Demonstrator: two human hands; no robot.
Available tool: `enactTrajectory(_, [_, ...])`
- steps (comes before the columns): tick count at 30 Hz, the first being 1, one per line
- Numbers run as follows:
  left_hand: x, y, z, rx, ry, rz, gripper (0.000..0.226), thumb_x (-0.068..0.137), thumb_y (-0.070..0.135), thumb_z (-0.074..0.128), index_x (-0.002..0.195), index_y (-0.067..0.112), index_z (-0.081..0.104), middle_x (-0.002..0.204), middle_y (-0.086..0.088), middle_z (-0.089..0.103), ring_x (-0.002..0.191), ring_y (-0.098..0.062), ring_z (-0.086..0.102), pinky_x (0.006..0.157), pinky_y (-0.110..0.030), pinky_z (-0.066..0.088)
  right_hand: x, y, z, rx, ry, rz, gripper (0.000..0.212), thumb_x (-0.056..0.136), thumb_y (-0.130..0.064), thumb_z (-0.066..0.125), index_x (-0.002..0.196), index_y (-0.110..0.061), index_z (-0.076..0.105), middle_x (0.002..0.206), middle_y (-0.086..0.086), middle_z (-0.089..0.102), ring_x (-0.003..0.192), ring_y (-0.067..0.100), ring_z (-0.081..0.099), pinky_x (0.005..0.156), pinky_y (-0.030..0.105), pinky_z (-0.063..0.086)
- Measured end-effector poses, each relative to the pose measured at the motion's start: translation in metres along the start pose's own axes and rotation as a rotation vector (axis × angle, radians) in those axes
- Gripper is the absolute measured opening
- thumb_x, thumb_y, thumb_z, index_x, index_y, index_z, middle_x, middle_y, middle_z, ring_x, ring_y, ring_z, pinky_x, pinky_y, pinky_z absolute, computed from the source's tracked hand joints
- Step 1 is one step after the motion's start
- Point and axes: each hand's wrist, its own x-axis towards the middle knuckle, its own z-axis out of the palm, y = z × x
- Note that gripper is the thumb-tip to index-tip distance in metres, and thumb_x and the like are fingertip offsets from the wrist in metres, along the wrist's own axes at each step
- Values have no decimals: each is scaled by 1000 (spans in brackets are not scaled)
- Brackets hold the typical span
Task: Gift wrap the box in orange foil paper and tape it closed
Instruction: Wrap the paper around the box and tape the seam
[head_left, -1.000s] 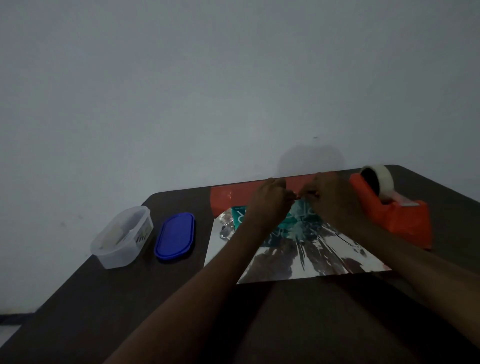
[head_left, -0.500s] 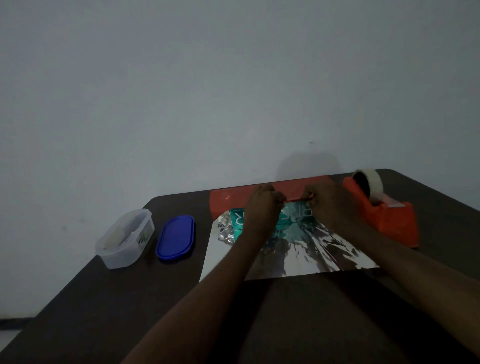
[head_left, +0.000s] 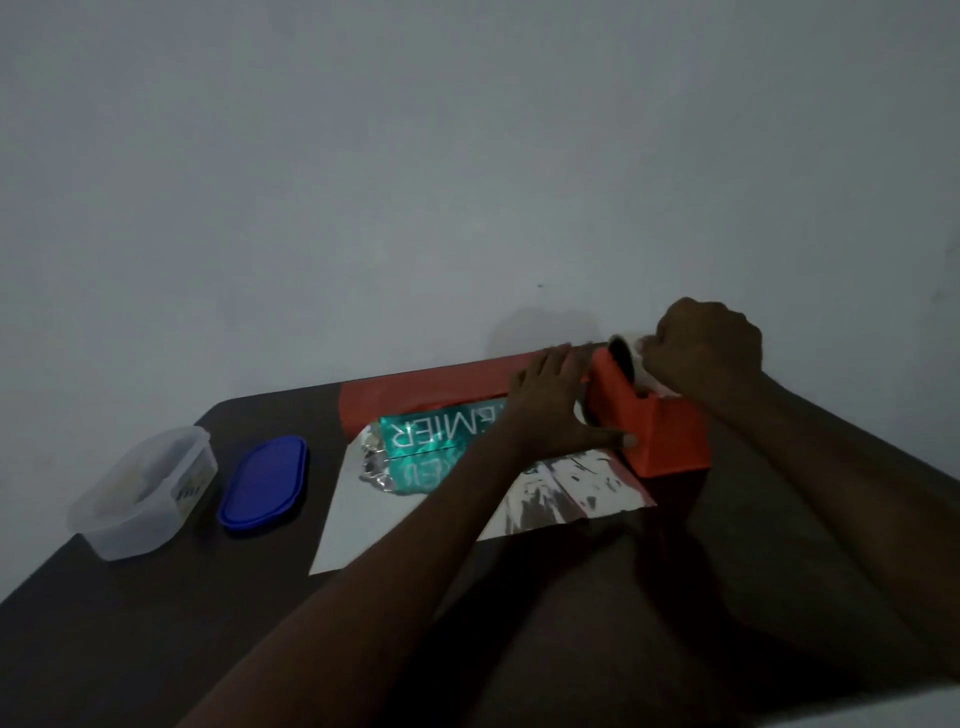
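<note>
Head view: left hand (head_left: 553, 410) is lying flat, fingers straight, pressing the teal printed box (head_left: 436, 447) on the orange foil paper (head_left: 431, 387), thumb touching the orange plastic tape dispenser (head_left: 654, 426). Right hand (head_left: 704, 348) is curling its fingers at the white tape roll (head_left: 631, 358); can't tell if it's gripping tape.

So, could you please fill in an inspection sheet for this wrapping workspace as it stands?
Surface: dark table.
Job's things: teal box on foil paper, silver side up, orange far flap folded onto it; orange tape dispenser alongside.
Clutter: clear tub, blue lid.
Grippers: left hand flat on the fold; right hand curled at the tape roll.
Cables: nothing seen.
Surroundings: plain grey wall.
</note>
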Motion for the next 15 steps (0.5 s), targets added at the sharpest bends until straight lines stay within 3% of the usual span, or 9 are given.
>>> enactTrajectory(2, [10,12,5,8,-49,10,124,66,75,69,157,26,1,164,-9,3,150,-29,2,117,-55,6,1,15,-3,18,-122,77,21,81,-27,68,88,-9,60,94,15,63,93,34,64,66,28,40])
enactTrajectory(5, [21,21,10,40,-121,0,129,64,78,67,155,28,-9,164,-11,-9,150,-32,-8,116,-58,3,5,29,-1,163,-287,158,27,80,-27,73,81,-7,55,86,12,60,85,31,64,62,28,41])
enactTrajectory(8, [29,21,13,91,-156,4,130,63,81,65,154,32,-14,163,-12,-16,149,-34,-14,116,-61,1,7,35,0,277,-325,234,27,77,-25,76,73,-5,59,74,13,66,68,29,68,56,29,49])
enactTrajectory(11, [33,21,12,132,-182,2,129,64,80,65,154,33,-15,162,-13,-18,148,-35,-16,115,-62,-1,6,38,-3,400,-364,290,23,78,-19,78,74,-1,63,77,17,69,71,29,70,60,34,54])
enactTrajectory(15, [34,24,10,169,-202,0,129,64,82,63,154,31,-14,162,-13,-18,148,-36,-16,115,-63,0,3,34,-9,449,-416,355,24,79,-7,74,68,-4,54,64,11,59,55,18,57,46,25,43])
